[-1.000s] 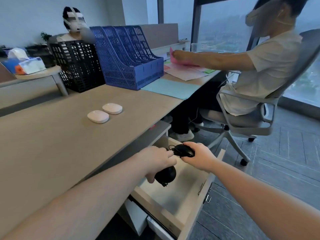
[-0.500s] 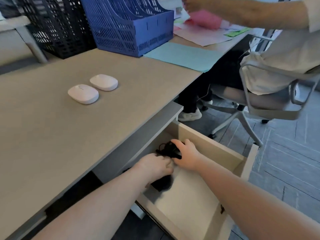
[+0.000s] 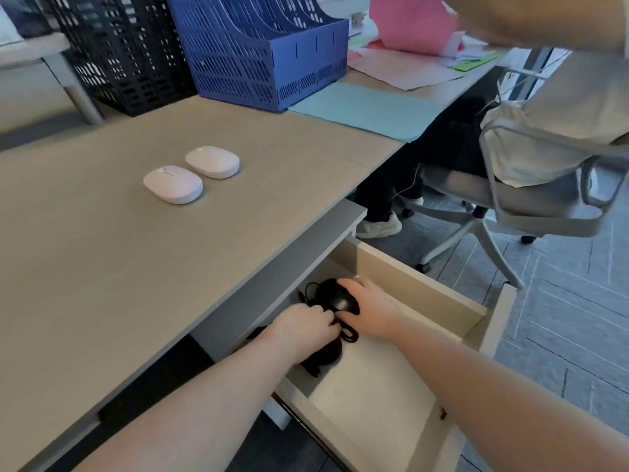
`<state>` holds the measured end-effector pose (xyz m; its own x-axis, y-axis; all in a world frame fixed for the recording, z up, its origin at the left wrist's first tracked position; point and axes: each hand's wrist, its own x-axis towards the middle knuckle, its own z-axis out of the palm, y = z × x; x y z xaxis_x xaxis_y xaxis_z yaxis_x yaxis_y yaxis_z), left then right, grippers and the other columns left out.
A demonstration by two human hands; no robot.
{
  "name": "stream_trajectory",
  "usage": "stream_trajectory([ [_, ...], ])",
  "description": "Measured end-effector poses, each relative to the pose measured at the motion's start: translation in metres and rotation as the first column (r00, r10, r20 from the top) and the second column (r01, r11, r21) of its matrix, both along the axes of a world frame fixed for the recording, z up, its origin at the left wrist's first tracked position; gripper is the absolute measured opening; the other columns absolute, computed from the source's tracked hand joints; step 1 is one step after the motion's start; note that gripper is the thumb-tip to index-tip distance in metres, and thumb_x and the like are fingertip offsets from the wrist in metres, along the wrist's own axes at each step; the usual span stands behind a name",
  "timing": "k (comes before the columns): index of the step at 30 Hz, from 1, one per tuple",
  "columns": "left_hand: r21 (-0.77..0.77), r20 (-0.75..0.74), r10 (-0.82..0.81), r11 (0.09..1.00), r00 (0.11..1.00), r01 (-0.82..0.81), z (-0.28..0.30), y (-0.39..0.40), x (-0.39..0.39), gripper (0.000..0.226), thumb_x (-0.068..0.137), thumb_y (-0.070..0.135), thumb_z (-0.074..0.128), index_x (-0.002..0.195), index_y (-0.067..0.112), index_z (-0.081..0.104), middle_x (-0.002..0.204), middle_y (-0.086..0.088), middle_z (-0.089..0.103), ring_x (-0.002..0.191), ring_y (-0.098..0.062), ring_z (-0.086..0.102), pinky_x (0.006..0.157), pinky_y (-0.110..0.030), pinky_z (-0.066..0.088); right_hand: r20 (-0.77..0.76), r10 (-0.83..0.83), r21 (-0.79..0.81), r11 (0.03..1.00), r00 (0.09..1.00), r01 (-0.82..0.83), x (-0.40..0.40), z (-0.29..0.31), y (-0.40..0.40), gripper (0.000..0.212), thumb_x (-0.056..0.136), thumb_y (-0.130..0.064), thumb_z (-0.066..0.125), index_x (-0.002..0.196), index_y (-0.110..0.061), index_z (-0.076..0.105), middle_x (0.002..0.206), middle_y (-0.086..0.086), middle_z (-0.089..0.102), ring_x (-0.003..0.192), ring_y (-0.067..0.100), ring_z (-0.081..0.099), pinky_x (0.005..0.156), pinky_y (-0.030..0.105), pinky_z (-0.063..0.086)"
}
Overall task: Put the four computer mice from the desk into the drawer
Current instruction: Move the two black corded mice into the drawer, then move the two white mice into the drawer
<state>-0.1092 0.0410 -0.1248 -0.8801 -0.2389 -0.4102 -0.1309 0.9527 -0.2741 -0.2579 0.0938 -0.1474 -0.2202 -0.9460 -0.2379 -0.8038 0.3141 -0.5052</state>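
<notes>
Down in the open drawer [image 3: 422, 291] we are setting two black wired mice at its back end: our right hand [image 3: 369, 310] is cupping one black mouse [image 3: 335, 298], while our left hand [image 3: 306, 330] is curled over the other mouse [image 3: 323, 357] and the tangled cables, probably to bundle them. Up on the table [image 3: 102, 267] two white mice [image 3: 173, 184] are lying side by side, awaiting their turn.

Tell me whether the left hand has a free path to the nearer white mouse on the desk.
Probably yes, once it lets go. The left hand is down in the drawer on a black mouse, under the desk edge. The nearer white mouse lies on open desktop with nothing before it.
</notes>
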Motion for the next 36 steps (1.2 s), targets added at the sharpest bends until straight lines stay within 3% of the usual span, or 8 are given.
stream_trajectory([
  [7,-0.039,-0.012,-0.027,0.999,1.0,0.027,0.065,0.018,0.009,0.03,0.087,0.001,0.055,0.117,0.006,0.054,0.116,-0.015,0.054,0.103,-0.032,0.052,0.077,-0.041,0.044,-0.063,0.015,-0.09,0.996,0.998,-0.021,-0.003,0.077,0.018,0.033,0.095,-0.03,0.049,0.124,-0.018,0.06,0.127,0.001,0.063,0.119,0.02,0.055,0.101,0.033,0.045],
  [11,-0.024,-0.23,-0.024,1.0,0.973,0.019,0.12,0.016,0.026,0.012,0.089,0.008,0.052,0.101,0.007,0.055,0.102,-0.013,0.056,0.093,-0.033,0.053,0.064,-0.039,0.035,0.017,-0.042,-0.319,0.947,0.999,0.046,0.013,0.135,0.01,0.026,0.095,-0.024,0.05,0.111,-0.012,0.068,0.11,0.002,0.071,0.103,0.019,0.063,0.093,0.035,0.051],
  [15,0.044,-0.466,0.161,0.986,0.87,-0.159,0.16,-0.015,0.052,0.013,0.091,0.016,0.046,0.091,0.006,0.053,0.095,-0.013,0.054,0.089,-0.033,0.053,0.066,-0.043,0.047,0.074,-0.082,-0.518,0.848,0.994,0.109,0.039,0.177,-0.021,0.024,0.095,-0.025,0.052,0.107,-0.012,0.069,0.103,0.002,0.073,0.094,0.019,0.065,0.085,0.033,0.051],
  [19,0.063,-0.645,0.374,0.895,0.667,-0.442,0.175,-0.066,0.083,0.025,0.09,0.032,0.046,0.1,0.011,0.055,0.108,-0.01,0.055,0.103,-0.034,0.053,0.078,-0.044,0.049,0.114,-0.03,-0.519,0.851,0.993,0.086,0.065,0.186,-0.073,0.027,0.093,-0.029,0.053,0.112,-0.015,0.065,0.108,0.003,0.07,0.104,0.019,0.062,0.089,0.032,0.047],
  [24,0.192,-0.616,0.674,0.63,0.407,-0.753,0.164,-0.127,0.105,0.063,0.083,0.06,0.052,0.132,0.022,0.041,0.138,-0.009,0.041,0.126,-0.034,0.039,0.095,-0.045,0.042,0.048,0.032,-0.453,0.891,0.998,-0.007,0.086,0.17,-0.138,0.038,0.09,-0.035,0.056,0.126,-0.022,0.055,0.121,0.004,0.064,0.113,0.023,0.057,0.093,0.036,0.047],
  [29,0.429,-0.48,0.854,0.43,0.203,-0.795,0.153,-0.171,0.105,0.104,0.064,0.081,0.054,0.143,0.019,0.027,0.149,-0.014,0.03,0.138,-0.033,0.025,0.108,-0.046,0.032,-0.014,0.003,-0.432,0.902,1.0,-0.008,0.1,0.162,-0.185,0.051,0.086,-0.041,0.059,0.132,-0.022,0.048,0.132,0.009,0.055,0.124,0.031,0.047,0.102,0.044,0.043],
  [32,0.511,-0.418,0.888,0.404,0.192,-0.759,0.15,-0.183,0.1,0.095,0.062,0.077,0.061,0.131,0.014,0.041,0.136,-0.015,0.047,0.126,-0.032,0.044,0.099,-0.04,0.039,-0.053,0.01,-0.395,0.918,0.999,-0.03,0.106,0.166,-0.205,0.065,0.084,-0.05,0.058,0.14,-0.022,0.039,0.139,0.009,0.05,0.128,0.031,0.044,0.104,0.045,0.041],
  [36,0.48,-0.474,0.862,0.425,0.18,-0.768,0.149,-0.182,0.096,0.078,0.062,0.072,0.065,0.114,0.014,0.051,0.12,-0.012,0.056,0.113,-0.031,0.051,0.089,-0.037,0.041,-0.01,0.032,-0.31,0.95,0.999,-0.033,0.111,0.173,-0.217,0.076,0.083,-0.052,0.059,0.146,-0.021,0.031,0.144,0.008,0.048,0.132,0.029,0.044,0.105,0.041,0.039],
])
